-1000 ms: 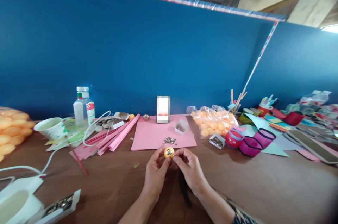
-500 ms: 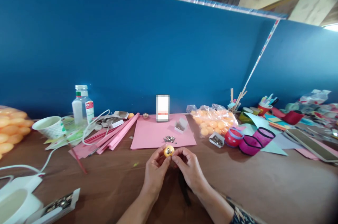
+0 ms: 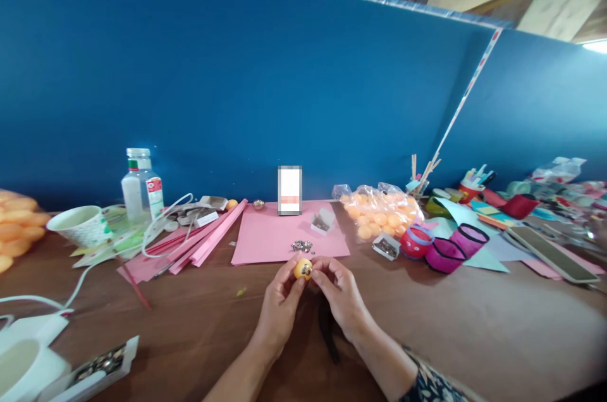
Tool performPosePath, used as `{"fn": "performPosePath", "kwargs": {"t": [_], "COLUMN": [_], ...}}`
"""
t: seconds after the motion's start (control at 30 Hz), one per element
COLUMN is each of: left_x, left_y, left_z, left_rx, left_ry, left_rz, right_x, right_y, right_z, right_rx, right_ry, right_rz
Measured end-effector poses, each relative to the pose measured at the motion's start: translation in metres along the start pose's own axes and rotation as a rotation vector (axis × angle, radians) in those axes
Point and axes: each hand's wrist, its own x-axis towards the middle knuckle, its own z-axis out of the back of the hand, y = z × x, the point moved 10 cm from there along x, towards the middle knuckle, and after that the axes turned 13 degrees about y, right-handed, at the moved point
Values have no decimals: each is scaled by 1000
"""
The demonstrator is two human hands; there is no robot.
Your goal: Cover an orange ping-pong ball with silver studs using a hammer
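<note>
Both hands meet just above the wooden surface (image 3: 474, 339), pinching a small orange ball (image 3: 302, 268) between them. The left hand (image 3: 279, 304) grips it from the left with thumb and fingertips, and the right hand (image 3: 342, 298) closes on it from the right, its fingertips at a shiny metal stud on the ball's front. Compared with a second ago the grip is the same (same fingers, same ball), but the hands have crept slightly up and forward in the view, so the ball now sits right at the near edge of the pink paper sheet (image 3: 275, 237), just below the little heap of silver studs (image 3: 301, 245). The whole scene has also slid a little left and down, which reads as a head movement, since the things on the surface keep their spacing. The bag of orange balls (image 3: 379, 215) lies to the right of the sheet, a small open box (image 3: 323, 222) rests on it, and the clear bottle (image 3: 138, 186) stands well to the left.
</note>
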Motion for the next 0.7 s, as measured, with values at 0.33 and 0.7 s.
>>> {"fn": "performPosePath", "kwargs": {"t": [0.33, 0.7], "left_x": [0, -1], "left_y": [0, 18], "left_z": [-1, -2], "left_rx": [-39, -237], "left_ry": [19, -1], "left_rz": [-10, 87], "right_x": [-1, -1], "right_y": [3, 5], "right_z": [-2, -4], "right_rx": [5, -58], "right_ry": [27, 29], "right_rz": [-29, -34]}}
